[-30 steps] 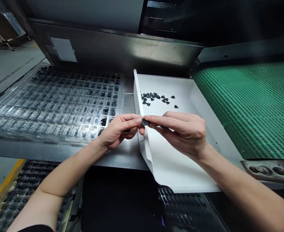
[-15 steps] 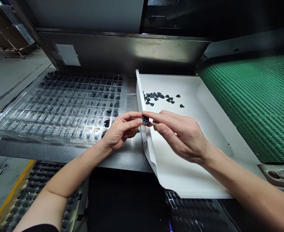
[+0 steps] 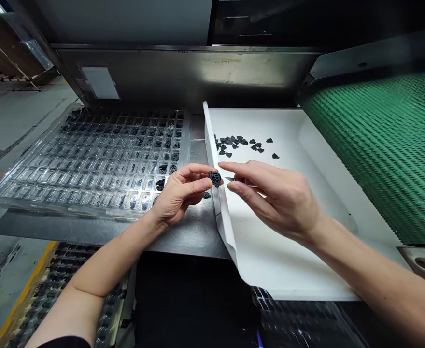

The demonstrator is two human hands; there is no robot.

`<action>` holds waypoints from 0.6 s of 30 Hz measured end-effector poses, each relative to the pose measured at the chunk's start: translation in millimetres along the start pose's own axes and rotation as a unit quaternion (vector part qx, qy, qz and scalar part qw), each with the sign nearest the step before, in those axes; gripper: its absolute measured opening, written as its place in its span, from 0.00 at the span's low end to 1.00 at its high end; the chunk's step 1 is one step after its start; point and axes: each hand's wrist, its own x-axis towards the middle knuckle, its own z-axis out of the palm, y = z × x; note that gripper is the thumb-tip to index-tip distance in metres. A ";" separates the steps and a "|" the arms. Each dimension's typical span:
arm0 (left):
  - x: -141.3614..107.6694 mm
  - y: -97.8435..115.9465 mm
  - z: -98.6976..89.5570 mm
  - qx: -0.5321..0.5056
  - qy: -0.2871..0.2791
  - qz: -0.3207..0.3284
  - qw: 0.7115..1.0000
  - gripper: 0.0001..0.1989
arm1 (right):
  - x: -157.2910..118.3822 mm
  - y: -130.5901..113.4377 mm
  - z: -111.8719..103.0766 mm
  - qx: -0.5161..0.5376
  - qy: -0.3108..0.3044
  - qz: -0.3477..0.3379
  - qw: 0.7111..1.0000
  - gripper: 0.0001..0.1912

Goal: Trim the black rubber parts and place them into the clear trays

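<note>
My left hand (image 3: 181, 193) pinches a small round black plastic part (image 3: 215, 178) between thumb and fingertips, its ribbed openwork face turned toward me. Just right of it, my right hand (image 3: 274, 198) is closed with thumb and fingers around a small thin blade (image 3: 228, 179), mostly hidden by the fingers. Its pale pointed tip shows near the part, with a slight gap between them. Another black part (image 3: 206, 195) lies on the metal table below my left fingers.
A clear compartment tray (image 3: 89, 169) with black parts in some pockets sits left. On the right, a white tray (image 3: 288, 270) holds several black pieces (image 3: 234, 140) near its back left. A green mesh belt (image 3: 382, 140) slopes alongside. Another filled tray (image 3: 67, 285) stands lower left.
My right hand has drawn slightly away from the part, its index finger lifted off. The part has turned in my left fingers and its face shows more fully. The view has shifted slightly.
</note>
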 end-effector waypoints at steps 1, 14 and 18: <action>-0.1 -0.3 0.3 0.001 0.002 -0.002 1.000 0.18 | -0.7 -0.3 0.1 -0.003 0.000 0.003 1.000 0.17; -0.7 0.3 6.7 0.004 0.036 -0.025 0.999 0.22 | -0.8 -2.3 0.5 -0.007 -0.005 0.005 1.000 0.15; -0.3 1.5 6.8 0.012 0.043 -0.025 0.999 0.22 | -1.3 -2.1 -1.0 0.012 -0.007 0.004 1.000 0.15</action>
